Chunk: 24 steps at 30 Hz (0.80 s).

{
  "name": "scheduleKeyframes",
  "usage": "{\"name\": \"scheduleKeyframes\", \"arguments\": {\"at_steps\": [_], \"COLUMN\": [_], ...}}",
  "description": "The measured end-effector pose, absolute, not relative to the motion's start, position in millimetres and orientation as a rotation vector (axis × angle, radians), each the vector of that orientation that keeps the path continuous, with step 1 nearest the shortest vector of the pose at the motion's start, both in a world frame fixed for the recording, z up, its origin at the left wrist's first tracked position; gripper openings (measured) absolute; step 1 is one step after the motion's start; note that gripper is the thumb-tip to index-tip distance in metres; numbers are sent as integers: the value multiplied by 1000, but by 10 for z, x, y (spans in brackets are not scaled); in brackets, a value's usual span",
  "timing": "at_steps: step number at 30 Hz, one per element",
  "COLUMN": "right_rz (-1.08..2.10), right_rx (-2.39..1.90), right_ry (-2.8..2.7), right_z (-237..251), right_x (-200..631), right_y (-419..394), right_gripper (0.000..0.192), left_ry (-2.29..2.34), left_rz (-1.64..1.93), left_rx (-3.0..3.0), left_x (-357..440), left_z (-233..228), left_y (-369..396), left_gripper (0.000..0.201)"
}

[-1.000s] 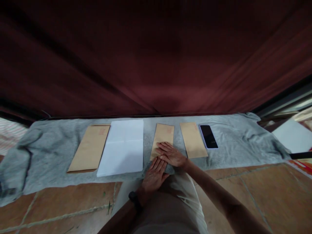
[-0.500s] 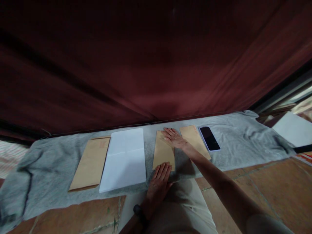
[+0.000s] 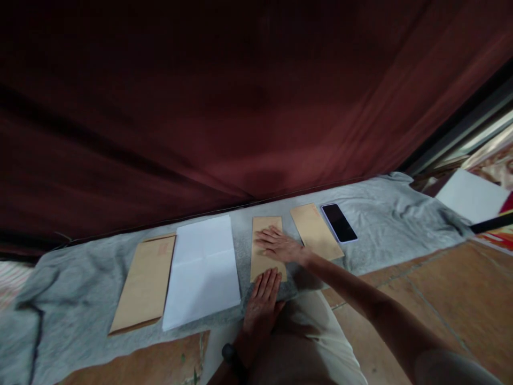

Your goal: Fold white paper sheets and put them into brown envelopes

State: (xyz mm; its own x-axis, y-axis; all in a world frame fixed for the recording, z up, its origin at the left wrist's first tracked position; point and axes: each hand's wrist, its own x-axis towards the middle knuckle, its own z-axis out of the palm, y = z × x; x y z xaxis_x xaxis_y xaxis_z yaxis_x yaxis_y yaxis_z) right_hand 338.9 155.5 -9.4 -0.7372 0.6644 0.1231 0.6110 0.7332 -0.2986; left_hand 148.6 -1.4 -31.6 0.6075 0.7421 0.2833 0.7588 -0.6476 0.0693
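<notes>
A brown envelope (image 3: 265, 227) lies on a grey cloth (image 3: 80, 272) spread over the floor. My right hand (image 3: 280, 247) lies flat across the envelope's middle, fingers spread and pointing left. My left hand (image 3: 264, 297) presses flat on the envelope's near edge, fingers pointing away from me; a dark watch is on that wrist. A second brown envelope (image 3: 316, 231) lies just right of the first. A white sheet of paper (image 3: 202, 270) and a larger brown envelope (image 3: 143, 283) lie to the left.
A black phone (image 3: 339, 222) lies face up right of the envelopes. A dark red curtain (image 3: 240, 107) hangs behind the cloth. Brown floor tiles (image 3: 441, 289) run along the near side. A white sheet (image 3: 471, 197) lies at the far right.
My right hand slid from the envelope's near end up to its far end, then came back to its middle. My left hand stayed pressed at the near edge. The camera tilted.
</notes>
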Motion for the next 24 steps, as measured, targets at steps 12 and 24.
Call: {"name": "scheduleKeyframes", "arguments": {"at_steps": [12, 24], "right_rz": [255, 393], "right_rx": [-1388, -1321], "right_ry": [-2257, -2246], "right_z": [-102, -157], "right_x": [3366, 3038], "right_y": [1012, -90], "right_gripper": [53, 60], "left_ry": [-1809, -2407], "left_rz": [-711, -867], "left_rx": [-2654, -2355], "left_x": [1402, 1438], "left_z": [-261, -24], "left_y": [94, 379], "left_gripper": [44, 59]}}
